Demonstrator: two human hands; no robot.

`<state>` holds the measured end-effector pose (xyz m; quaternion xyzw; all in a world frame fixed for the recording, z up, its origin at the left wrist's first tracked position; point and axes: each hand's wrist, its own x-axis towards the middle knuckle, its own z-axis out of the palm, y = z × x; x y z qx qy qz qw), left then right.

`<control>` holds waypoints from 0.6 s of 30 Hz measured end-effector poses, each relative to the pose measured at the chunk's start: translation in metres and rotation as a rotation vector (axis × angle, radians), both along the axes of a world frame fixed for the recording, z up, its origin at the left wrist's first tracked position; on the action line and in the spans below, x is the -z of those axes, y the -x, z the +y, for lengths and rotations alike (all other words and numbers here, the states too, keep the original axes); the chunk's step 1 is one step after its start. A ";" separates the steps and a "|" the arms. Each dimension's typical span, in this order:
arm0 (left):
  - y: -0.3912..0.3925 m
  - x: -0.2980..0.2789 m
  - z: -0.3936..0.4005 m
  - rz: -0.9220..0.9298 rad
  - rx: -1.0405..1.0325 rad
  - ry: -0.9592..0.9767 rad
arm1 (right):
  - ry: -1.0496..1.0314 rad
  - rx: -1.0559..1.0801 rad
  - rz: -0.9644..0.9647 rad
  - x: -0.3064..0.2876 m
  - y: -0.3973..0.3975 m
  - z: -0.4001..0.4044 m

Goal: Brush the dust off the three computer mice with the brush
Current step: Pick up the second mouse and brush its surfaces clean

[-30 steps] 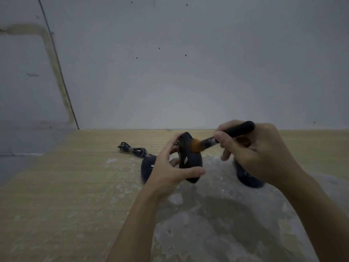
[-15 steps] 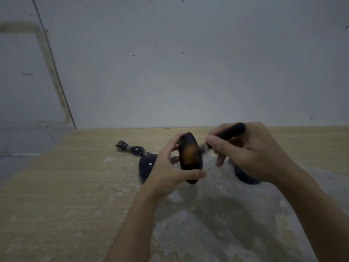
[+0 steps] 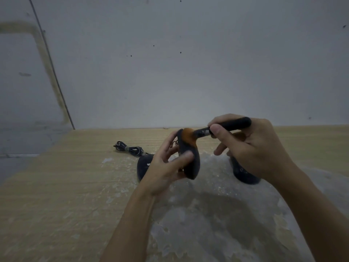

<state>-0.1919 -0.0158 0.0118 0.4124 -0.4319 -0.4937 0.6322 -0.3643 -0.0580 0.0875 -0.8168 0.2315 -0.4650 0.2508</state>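
My left hand (image 3: 166, 167) grips a dark computer mouse (image 3: 190, 165) held on edge above the table. In my right hand (image 3: 253, 148) is a brush (image 3: 224, 128) with a black handle; its orange bristles press on the top end of that mouse. A second dark mouse (image 3: 144, 166) lies on the table behind my left hand, partly hidden, with its bundled cable (image 3: 130, 148) trailing to the left. A third dark mouse (image 3: 243, 174) lies under my right hand, mostly covered by it.
The wooden table (image 3: 56, 186) carries a grey, worn, dusty patch (image 3: 207, 214) in front of me. A plain grey wall (image 3: 188, 72) rises right behind the table's far edge. The table's left edge drops off to a grey floor.
The brush has swept from the mouse's middle up to its top end, and its handle has lifted. My left hand keeps the mouse in about the same place.
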 end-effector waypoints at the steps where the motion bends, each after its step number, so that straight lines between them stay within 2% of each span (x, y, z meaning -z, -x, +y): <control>1: 0.001 -0.002 0.000 0.044 -0.002 -0.020 | -0.009 -0.005 -0.002 0.000 0.000 0.001; 5: 0.004 -0.006 -0.005 0.164 -0.067 -0.077 | 0.030 -0.019 0.022 0.001 -0.002 0.003; 8: 0.004 -0.005 -0.005 0.183 -0.126 -0.103 | 0.006 -0.109 0.117 -0.002 0.002 0.005; 11: 0.004 -0.003 -0.005 0.168 -0.162 -0.100 | -0.055 -0.196 0.142 -0.006 0.005 0.007; 13: 0.004 -0.003 -0.006 0.141 -0.161 -0.094 | -0.005 -0.175 0.108 -0.006 0.005 0.007; 18: 0.004 0.001 -0.007 0.058 -0.181 -0.075 | -0.047 -0.179 0.187 -0.001 0.001 0.006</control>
